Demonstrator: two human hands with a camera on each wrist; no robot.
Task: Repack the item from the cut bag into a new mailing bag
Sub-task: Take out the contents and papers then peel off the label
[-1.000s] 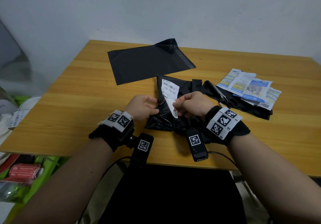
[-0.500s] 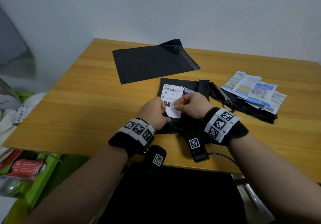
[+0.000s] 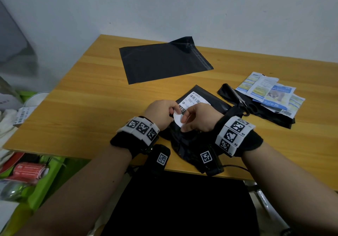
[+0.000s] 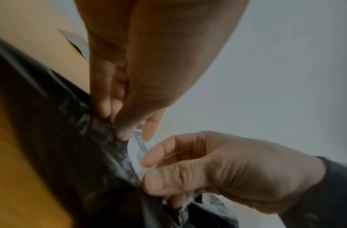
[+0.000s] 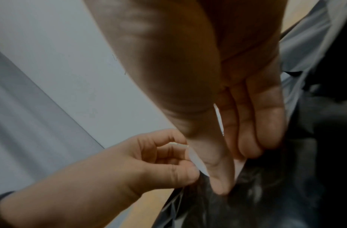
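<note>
Fingers of both hands meet over the black bag on the near part of the wooden table. The left hand comes in from the near left with its knuckles up; its thumb and forefinger pinch the bag at the left edge of the white shipping label, while the other fingers curl under. The right hand comes in from the near right, back of the hand up, and its thumb and forefinger pinch the loose, curled near end of the label, which lifts off the plastic as a pale flap. In the right wrist view the remaining right fingers lie straight and pressed together, their tips resting on the bag's crinkled plastic. Both wrists carry black bands with square printed markers.

This labelled bag lies just in front of the person, its long axis running from the near edge of the table away and slightly right; the near half is crumpled, the far half flatter. The label runs the same way, its barcode end farthest from the person.

A flat, unfilled black mailing bag lies farther back, well apart, its long axis running left to right and its sealing flap at the right end. To the right, blue and white sachets rest on another piece of black plastic.
</note>
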